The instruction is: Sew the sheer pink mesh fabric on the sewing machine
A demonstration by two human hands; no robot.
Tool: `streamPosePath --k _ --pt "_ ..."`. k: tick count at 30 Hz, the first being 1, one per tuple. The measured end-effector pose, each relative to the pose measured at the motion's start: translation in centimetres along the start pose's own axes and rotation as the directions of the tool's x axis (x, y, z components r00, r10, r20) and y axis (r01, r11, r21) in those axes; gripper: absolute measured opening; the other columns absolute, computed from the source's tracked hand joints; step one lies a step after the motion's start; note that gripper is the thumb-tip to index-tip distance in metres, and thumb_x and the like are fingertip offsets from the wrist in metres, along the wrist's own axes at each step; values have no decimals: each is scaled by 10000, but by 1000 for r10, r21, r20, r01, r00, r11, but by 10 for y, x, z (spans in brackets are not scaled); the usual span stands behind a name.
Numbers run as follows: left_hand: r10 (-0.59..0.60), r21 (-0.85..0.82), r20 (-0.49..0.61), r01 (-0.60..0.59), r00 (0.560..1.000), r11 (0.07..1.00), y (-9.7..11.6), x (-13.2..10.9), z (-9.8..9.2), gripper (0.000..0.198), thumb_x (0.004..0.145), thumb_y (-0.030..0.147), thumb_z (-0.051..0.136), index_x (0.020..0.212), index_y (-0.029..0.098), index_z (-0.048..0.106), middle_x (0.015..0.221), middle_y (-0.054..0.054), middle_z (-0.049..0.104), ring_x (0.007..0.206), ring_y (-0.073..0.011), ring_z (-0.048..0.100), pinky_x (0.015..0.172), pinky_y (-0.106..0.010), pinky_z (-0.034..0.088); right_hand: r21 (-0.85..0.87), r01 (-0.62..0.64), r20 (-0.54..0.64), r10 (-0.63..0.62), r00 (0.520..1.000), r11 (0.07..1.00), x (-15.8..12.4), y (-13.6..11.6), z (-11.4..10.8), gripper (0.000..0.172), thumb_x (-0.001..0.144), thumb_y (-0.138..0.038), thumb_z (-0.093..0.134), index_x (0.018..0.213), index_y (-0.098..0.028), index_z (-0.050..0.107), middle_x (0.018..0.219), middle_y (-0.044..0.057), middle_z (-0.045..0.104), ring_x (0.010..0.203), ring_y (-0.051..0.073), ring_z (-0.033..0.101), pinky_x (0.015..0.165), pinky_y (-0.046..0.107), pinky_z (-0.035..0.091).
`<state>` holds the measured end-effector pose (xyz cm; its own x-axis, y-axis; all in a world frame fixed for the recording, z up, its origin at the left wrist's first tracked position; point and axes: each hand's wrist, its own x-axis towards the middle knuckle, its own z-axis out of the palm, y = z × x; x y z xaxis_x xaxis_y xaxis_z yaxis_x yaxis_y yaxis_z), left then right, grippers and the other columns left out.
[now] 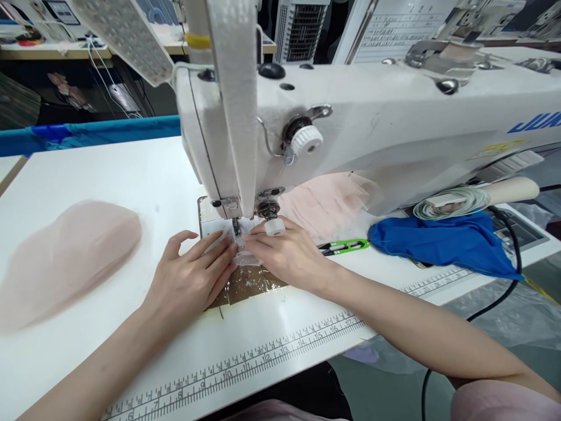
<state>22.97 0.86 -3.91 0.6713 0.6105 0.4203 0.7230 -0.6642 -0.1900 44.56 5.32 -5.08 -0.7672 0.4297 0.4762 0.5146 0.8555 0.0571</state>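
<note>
A small piece of sheer pale fabric (249,258) lies at the needle and presser foot (237,227) of a white sewing machine (377,117). On its left side my left hand (197,272) rests with fingers stretched out, their tips touching the fabric beside the foot. From the right, my right hand (291,251) has its fingers closed together on the fabric edge, close to the foot. The machine's white knob partly covers those fingers. Under the fabric is a shiny brown taped patch (252,285). Light pink sheer fabric (328,202) lies behind my right hand.
Another pink sheer piece (74,257) lies on the white table at left. Green thread snips (346,247) and a blue cloth (442,242) are at right, with a coiled pale cord (451,203) behind. A ruler strip (258,359) follows the front edge.
</note>
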Motion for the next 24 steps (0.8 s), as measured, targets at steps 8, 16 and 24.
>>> streamPosePath --k 8,16,24 --pt "1 34 2 -1 1000 999 -2 2 2 245 954 188 503 1161 168 633 1171 -76 710 1113 -264 654 929 -464 386 -58 -1 -4 1 1000 998 1 1 1 271 903 -11 443 872 -126 686 812 44 733 813 157 621 857 303 422" --pt "-2 50 -49 4 999 999 -3 4 5 226 960 202 512 1125 159 660 1129 -70 728 1083 -251 670 928 -438 387 -91 -2 -52 -3 999 996 3 3 4 287 902 -9 436 827 -146 676 804 46 725 784 161 624 857 316 445" --pt "-13 76 -35 16 999 997 -3 4 5 239 975 219 491 1143 153 646 1131 -66 728 1090 -237 668 926 -428 388 -5 -42 -46 41 998 999 4 2 5 249 874 4 481 866 -134 688 828 67 726 870 183 640 882 342 459"
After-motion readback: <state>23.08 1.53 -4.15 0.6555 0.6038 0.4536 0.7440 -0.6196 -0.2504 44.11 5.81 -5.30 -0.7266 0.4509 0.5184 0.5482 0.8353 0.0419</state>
